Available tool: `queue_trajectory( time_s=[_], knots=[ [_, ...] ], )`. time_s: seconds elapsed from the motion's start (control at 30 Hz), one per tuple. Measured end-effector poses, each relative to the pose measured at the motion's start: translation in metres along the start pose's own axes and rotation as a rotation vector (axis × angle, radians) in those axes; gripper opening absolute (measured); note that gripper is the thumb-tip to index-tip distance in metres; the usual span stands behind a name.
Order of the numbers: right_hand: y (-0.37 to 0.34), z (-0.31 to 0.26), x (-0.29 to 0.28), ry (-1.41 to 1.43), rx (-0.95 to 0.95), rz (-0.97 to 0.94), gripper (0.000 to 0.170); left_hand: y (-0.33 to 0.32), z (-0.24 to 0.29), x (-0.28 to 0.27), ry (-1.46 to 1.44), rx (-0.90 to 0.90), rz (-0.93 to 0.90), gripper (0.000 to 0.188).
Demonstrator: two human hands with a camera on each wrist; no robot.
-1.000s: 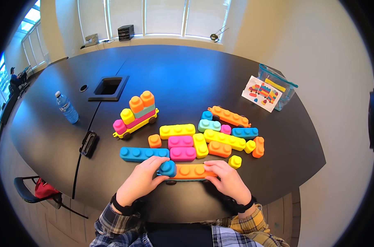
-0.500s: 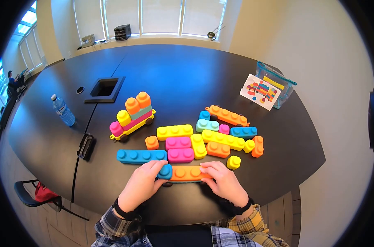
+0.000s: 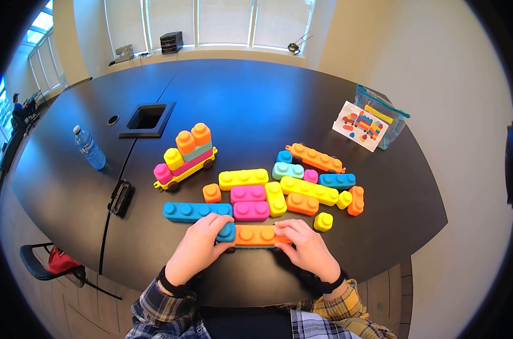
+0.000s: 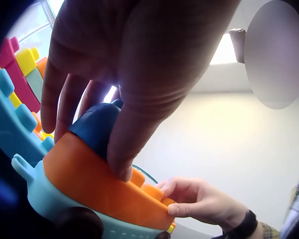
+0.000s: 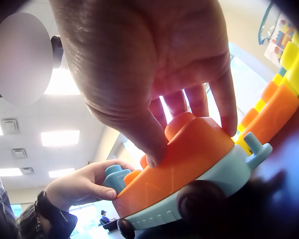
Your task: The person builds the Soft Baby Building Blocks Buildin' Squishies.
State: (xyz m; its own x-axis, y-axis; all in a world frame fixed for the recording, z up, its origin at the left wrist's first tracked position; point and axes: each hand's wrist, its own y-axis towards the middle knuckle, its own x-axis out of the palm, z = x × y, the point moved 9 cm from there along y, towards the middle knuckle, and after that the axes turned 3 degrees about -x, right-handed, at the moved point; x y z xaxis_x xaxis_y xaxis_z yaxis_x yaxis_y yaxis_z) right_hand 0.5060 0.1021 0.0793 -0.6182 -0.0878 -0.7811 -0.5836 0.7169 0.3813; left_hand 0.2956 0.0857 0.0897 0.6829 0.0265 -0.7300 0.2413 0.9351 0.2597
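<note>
At the table's near side stands a toy wagon: a long orange block (image 3: 256, 233) on a light-blue wheeled base (image 4: 45, 191) with dark wheels. A small blue block (image 3: 227, 233) sits on the left end of the orange block. My left hand (image 3: 196, 247) pinches that blue block between thumb and fingers, as the left wrist view also shows. At the other end, my right hand (image 3: 309, 248) grips the orange block, thumb on the near side and fingers over the far side. In the right wrist view, a stud shows beneath the right palm.
Loose blocks lie just beyond the wagon, among them a long blue block (image 3: 197, 212) and a pink block (image 3: 251, 211). A built yellow wagon (image 3: 184, 169) stands behind left. Further out are a water bottle (image 3: 90, 148), a picture card (image 3: 358, 125) and a clear bag (image 3: 393, 130).
The blue block was tilted a second ago and now sits level on the orange block's left end. My right hand has shifted slightly left along the orange block.
</note>
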Motion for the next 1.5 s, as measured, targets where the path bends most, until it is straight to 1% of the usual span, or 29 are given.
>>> queue_trajectory(
  time_s=[0.13, 0.23, 0.27, 0.3, 0.33, 0.37, 0.4, 0.43, 0.47, 0.5, 0.53, 0.6, 0.73, 0.8, 0.83, 0.93, 1.07, 1.17, 1.23, 1.27, 1.33, 1.37, 1.43, 1.47, 1.5],
  knots=[
    [0.000, 0.000, 0.000, 0.002, -0.004, -0.002, 0.029, 0.000, -0.002, 0.001, -0.005, -0.007, 0.013, 0.052],
    [0.002, 0.002, 0.002, 0.018, -0.018, -0.043, 0.031, -0.001, -0.003, 0.000, -0.004, -0.027, 0.014, 0.057],
    [0.004, 0.002, -0.003, 0.017, -0.019, -0.043, 0.031, 0.000, 0.004, -0.005, -0.008, 0.024, 0.045, 0.058],
    [0.007, 0.001, -0.005, 0.034, -0.028, -0.107, 0.034, -0.001, 0.011, -0.010, -0.012, 0.075, 0.076, 0.059],
    [0.010, -0.001, -0.008, 0.052, -0.036, -0.170, 0.036, -0.002, 0.014, -0.013, -0.012, 0.076, 0.078, 0.059],
    [0.017, -0.004, -0.017, 0.061, -0.057, -0.172, 0.038, -0.004, 0.019, -0.019, -0.013, 0.100, 0.107, 0.056],
    [0.025, -0.005, -0.027, -0.008, -0.087, -0.151, 0.037, -0.006, 0.022, -0.024, -0.014, 0.123, 0.136, 0.053],
    [0.033, 0.000, -0.035, -0.050, -0.106, -0.146, 0.038, -0.007, 0.020, -0.024, -0.015, 0.123, 0.136, 0.053],
    [0.043, 0.004, -0.041, -0.092, -0.124, -0.142, 0.039, -0.009, 0.015, -0.023, -0.017, 0.106, 0.120, 0.047],
    [0.055, 0.005, -0.048, -0.100, -0.134, -0.108, 0.036, -0.009, 0.011, -0.022, -0.019, 0.090, 0.105, 0.041],
    [0.067, 0.009, -0.050, -0.100, -0.135, -0.108, 0.036, -0.009, 0.010, -0.020, -0.018, 0.090, 0.105, 0.041],
    [0.094, 0.030, -0.044, -0.193, -0.085, -0.160, 0.032, -0.008, 0.008, -0.020, -0.039, 0.075, 0.122, 0.033],
    [0.138, 0.069, -0.007, -0.248, -0.128, -0.201, 0.027, -0.006, 0.008, -0.019, -0.059, 0.059, 0.118, 0.031],
    [0.151, 0.083, 0.016, -0.349, -0.119, -0.278, 0.026, -0.006, 0.008, -0.020, -0.061, 0.038, 0.123, 0.030],
    [0.154, 0.088, 0.026, -0.372, -0.087, -0.314, 0.025, -0.006, 0.009, -0.020, -0.058, 0.037, 0.125, 0.030],
    [0.157, 0.092, 0.040, -0.414, -0.079, -0.333, 0.025, -0.007, 0.010, -0.021, -0.055, 0.011, 0.120, 0.032],
    [0.158, 0.091, 0.042, -0.397, -0.079, -0.317, 0.025, -0.005, 0.009, -0.019, -0.068, 0.005, 0.108, 0.031],
    [0.159, 0.082, 0.030, -0.320, -0.053, -0.269, 0.027, -0.005, 0.008, -0.018, -0.065, 0.006, 0.107, 0.031],
    [0.155, 0.071, 0.005, -0.194, -0.035, -0.162, 0.031, -0.006, 0.007, -0.018, -0.062, 0.004, 0.109, 0.032],
    [0.150, 0.064, -0.004, -0.193, -0.036, -0.164, 0.031, -0.006, 0.008, -0.019, -0.068, 0.006, 0.114, 0.032],
    [0.132, 0.054, -0.029, -0.016, 0.026, -0.102, 0.033, -0.006, 0.009, -0.020, -0.074, 0.007, 0.120, 0.032],
    [0.119, 0.047, -0.036, -0.016, 0.026, -0.103, 0.033, -0.005, 0.009, -0.020, -0.076, 0.012, 0.118, 0.032],
    [0.089, 0.040, -0.052, 0.237, 0.067, -0.003, 0.033, -0.005, 0.008, -0.020, -0.079, 0.016, 0.115, 0.032],
    [0.071, 0.045, -0.050, 0.327, 0.149, 0.005, 0.033, -0.005, 0.007, -0.019, -0.089, 0.023, 0.117, 0.031],
    [0.055, 0.043, -0.049, 0.395, 0.186, 0.003, 0.033, -0.005, 0.006, -0.018, -0.099, 0.030, 0.117, 0.030]
  ],
)
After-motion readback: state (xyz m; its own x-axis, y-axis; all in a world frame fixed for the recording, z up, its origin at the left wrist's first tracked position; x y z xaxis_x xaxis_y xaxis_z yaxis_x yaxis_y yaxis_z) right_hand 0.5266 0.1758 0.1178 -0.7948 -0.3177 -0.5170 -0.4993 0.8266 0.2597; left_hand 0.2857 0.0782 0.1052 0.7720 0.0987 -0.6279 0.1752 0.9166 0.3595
